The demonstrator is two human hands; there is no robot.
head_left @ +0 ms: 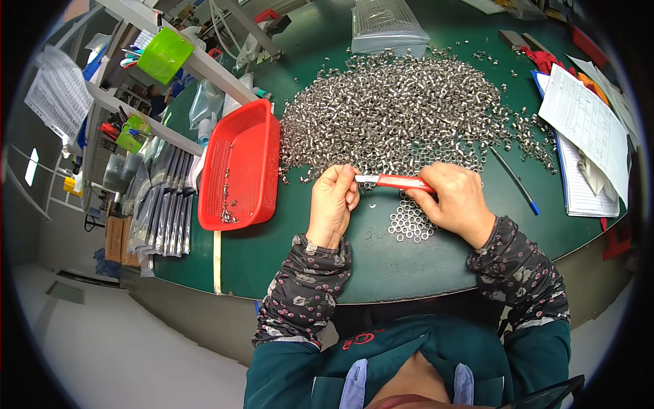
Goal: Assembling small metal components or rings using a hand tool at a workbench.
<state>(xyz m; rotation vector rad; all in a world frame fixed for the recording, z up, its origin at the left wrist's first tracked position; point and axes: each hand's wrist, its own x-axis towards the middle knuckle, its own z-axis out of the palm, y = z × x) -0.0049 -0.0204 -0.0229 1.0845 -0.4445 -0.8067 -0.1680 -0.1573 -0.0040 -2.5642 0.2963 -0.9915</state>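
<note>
My right hand is closed around the red handle of a utility knife, held level above the green table. The knife's silvery end points left and meets the fingertips of my left hand. Those fingers are pinched together, and whatever sits between them is hidden. Below the knife lies a flat cluster of small metal rings. A large heap of similar small metal parts spreads just beyond both hands.
A red perforated basket with a few metal pieces stands left. At right are a blue pen and a clipboard with papers. Bagged dark parts lie farther left, and a clear plastic tray sits behind the heap.
</note>
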